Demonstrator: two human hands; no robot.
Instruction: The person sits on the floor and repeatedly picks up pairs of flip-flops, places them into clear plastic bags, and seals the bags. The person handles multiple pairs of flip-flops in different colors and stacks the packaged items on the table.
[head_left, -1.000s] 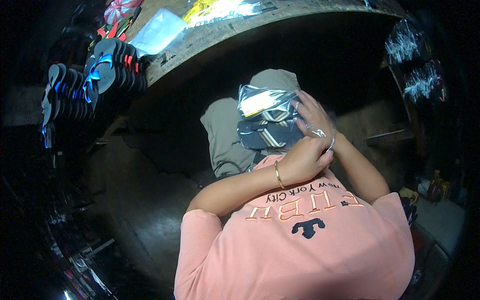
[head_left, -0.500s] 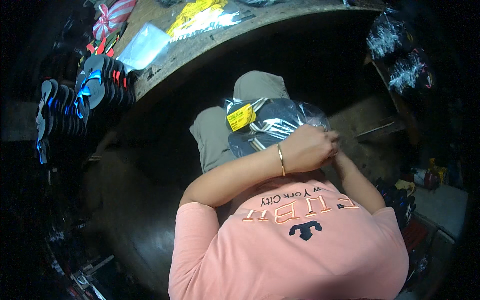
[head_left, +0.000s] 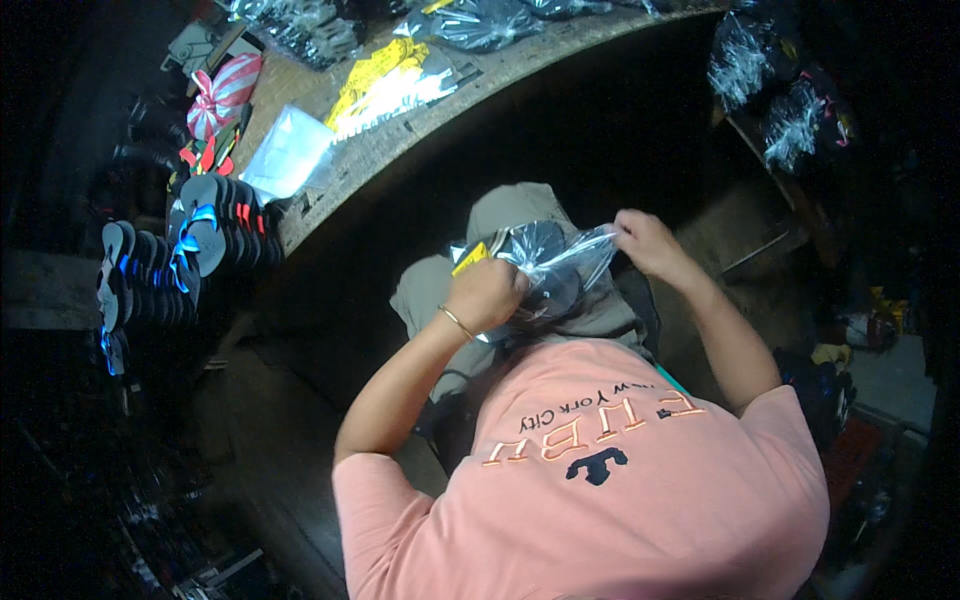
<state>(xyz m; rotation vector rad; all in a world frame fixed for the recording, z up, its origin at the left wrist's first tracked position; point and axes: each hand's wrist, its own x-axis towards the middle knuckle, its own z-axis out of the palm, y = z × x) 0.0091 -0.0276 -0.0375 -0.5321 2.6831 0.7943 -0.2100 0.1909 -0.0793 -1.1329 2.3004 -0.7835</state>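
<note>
A pair of dark flip-flops (head_left: pixel 552 292) in a clear plastic bag (head_left: pixel 592 250) lies across my lap. Part of a yellow label (head_left: pixel 469 259) shows at the left end of the pack. My left hand (head_left: pixel 487 296) is closed over that end, its fingers curled on the bagged flip-flops and hiding part of them. Out to the right, my right hand (head_left: pixel 645 243) pinches the bag's loose end and holds it stretched away from the flip-flops.
A worktable (head_left: pixel 385 150) curves across the far side, bearing clear plastic bags (head_left: pixel 288 155), yellow labels (head_left: pixel 375 80) and a red-and-white striped bag (head_left: pixel 222 95). Rows of flip-flops (head_left: pixel 205 235) with blue and red straps stand at its left. Wrapped packs (head_left: pixel 790 125) sit far right.
My left hand has moved left from the right end of the pack onto its label end. My right hand has come into sight, drawing the plastic out to the right.
</note>
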